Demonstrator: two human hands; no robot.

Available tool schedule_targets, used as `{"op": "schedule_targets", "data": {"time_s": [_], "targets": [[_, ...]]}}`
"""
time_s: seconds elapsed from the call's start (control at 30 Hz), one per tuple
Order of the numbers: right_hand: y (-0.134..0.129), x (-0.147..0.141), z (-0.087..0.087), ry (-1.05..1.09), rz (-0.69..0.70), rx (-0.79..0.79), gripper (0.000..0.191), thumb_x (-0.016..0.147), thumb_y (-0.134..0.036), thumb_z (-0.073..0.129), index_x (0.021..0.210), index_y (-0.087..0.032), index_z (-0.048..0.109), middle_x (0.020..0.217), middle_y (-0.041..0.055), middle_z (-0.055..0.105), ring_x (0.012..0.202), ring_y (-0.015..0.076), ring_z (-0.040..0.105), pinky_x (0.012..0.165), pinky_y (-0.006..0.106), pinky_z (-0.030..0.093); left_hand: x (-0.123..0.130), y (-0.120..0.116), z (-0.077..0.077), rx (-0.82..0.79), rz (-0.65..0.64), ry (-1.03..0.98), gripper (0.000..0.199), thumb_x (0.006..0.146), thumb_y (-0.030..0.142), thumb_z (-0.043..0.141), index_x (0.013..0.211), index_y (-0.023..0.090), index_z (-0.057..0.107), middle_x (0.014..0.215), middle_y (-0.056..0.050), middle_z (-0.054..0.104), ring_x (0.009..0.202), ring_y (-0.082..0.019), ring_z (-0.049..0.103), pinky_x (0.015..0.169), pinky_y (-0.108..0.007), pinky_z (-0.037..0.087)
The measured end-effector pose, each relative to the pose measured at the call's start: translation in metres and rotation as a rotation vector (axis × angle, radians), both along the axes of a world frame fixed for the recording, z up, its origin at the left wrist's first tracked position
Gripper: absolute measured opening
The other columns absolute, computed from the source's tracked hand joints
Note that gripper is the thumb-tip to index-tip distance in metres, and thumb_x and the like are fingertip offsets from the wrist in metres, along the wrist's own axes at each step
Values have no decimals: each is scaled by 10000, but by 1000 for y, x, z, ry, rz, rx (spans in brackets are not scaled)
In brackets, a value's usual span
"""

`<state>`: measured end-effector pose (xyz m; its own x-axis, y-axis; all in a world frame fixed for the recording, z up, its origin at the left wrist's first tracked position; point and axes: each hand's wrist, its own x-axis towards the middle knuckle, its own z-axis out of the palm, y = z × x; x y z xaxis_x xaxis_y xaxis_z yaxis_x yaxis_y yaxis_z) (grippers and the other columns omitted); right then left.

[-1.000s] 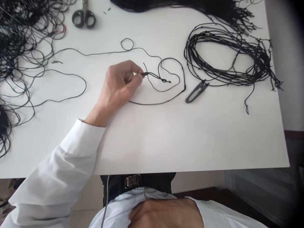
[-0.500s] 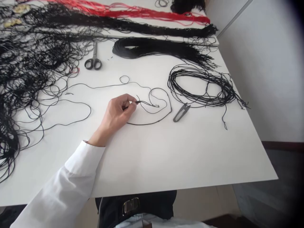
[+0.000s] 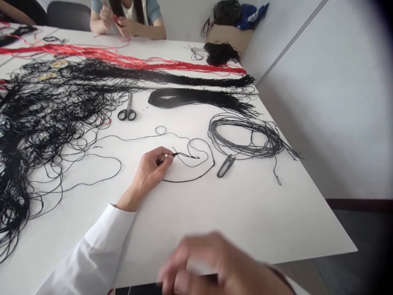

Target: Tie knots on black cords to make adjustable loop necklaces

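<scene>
On the white table [image 3: 245, 221], a black cord [image 3: 187, 181] lies in a loose curve to the right of the left hand [image 3: 153, 166], whose thumb and index finger meet in a pinch on its knotted part. The right hand [image 3: 211, 262], blurred, appears in the foreground at the near edge, fingers curled; whether it holds anything cannot be told. Snips [image 3: 226, 166] lie right of the curve, beside a black coil [image 3: 270, 147]. Scissors [image 3: 127, 114] lie farther back, near a black tangle [image 3: 61, 106]. Beyond, a co-worker's hands [image 3: 124, 26] hold something red.
</scene>
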<state>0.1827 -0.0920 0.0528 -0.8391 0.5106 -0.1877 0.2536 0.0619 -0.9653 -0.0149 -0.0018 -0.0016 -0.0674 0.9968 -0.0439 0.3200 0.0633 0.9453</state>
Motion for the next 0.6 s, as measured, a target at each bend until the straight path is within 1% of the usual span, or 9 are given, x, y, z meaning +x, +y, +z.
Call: {"op": "schedule_targets", "data": {"time_s": [0.07, 0.1, 0.13, 0.17, 0.2, 0.27, 0.37, 0.47, 0.6], "targets": [[37, 1, 4, -16, -457, 209, 285, 1033, -345, 432, 1169, -245, 660, 1089, 72, 728, 997, 208, 690, 858, 329, 561, 1, -2, 3, 0, 4, -16, 170, 852, 346, 613, 804, 187, 646, 562, 58, 334, 525, -115, 273, 494, -269, 202], [56, -1, 2, -16, -606, 379, 280, 1019, -326, 457, 1215, -240, 637, 1190, 94, 698, 1108, 236, 649, 923, 376, 542, 1, -2, 4, -7, -1, -25, 180, 855, 359, 617, 809, 187, 647, 561, 58, 340, 525, -115, 276, 494, -267, 205], [74, -4, -2, -22, -667, 531, 287, 1000, -299, 484, 1241, -228, 623, 1269, 111, 664, 1226, 262, 583, 999, 423, 503, 1, -3, 5, -15, -6, -35, 193, 859, 372, 618, 815, 187, 647, 558, 59, 337, 520, -114, 271, 492, -266, 202], [90, -7, -8, -37, -658, 606, 282, 982, -278, 510, 1231, -215, 625, 1286, 119, 655, 1265, 270, 553, 1024, 439, 481, 1, -4, 5, -24, -14, -41, 204, 862, 385, 619, 820, 188, 648, 556, 61, 331, 515, -113, 264, 490, -265, 198], [103, -11, -15, -75, -604, 598, 258, 976, -263, 522, 1200, -206, 637, 1233, 115, 679, 1209, 254, 586, 984, 412, 495, 1, -4, 5, -26, -24, -41, 213, 868, 393, 616, 823, 188, 647, 557, 62, 324, 513, -111, 257, 489, -264, 193], [119, -18, -26, -134, -515, 538, 186, 986, -254, 505, 1039, -198, 674, 975, 69, 725, 913, 198, 655, 787, 322, 512, 0, -4, 4, -23, -40, -30, 220, 877, 394, 609, 809, 188, 641, 560, 64, 297, 513, -110, 242, 491, -264, 187], [123, -21, -37, -140, -512, 496, 218, 999, -256, 478, 876, -191, 646, 714, -4, 638, 602, 130, 528, 607, 262, 413, 0, -1, 1, -17, -48, -4, 220, 879, 387, 613, 784, 190, 636, 558, 71, 252, 515, -110, 230, 494, -260, 199], [120, -20, -42, -114, -545, 478, 189, 989, -260, 497, 873, -190, 628, 683, -20, 607, 577, 120, 495, 592, 254, 389, -1, 1, 1, -26, -55, -11, 198, 866, 384, 632, 852, 191, 675, 576, 54, 378, 526, -117, 314, 500, -254, 258], [118, -19, -50, -118, -512, 481, 179, 985, -242, 506, 891, -199, 653, 759, 7, 659, 664, 143, 562, 638, 269, 427, -1, 1, 3, -43, -48, -24, 233, 862, 418, 657, 940, 204, 709, 772, -7, 635, 604, -135, 467, 542, -260, 348]]}}
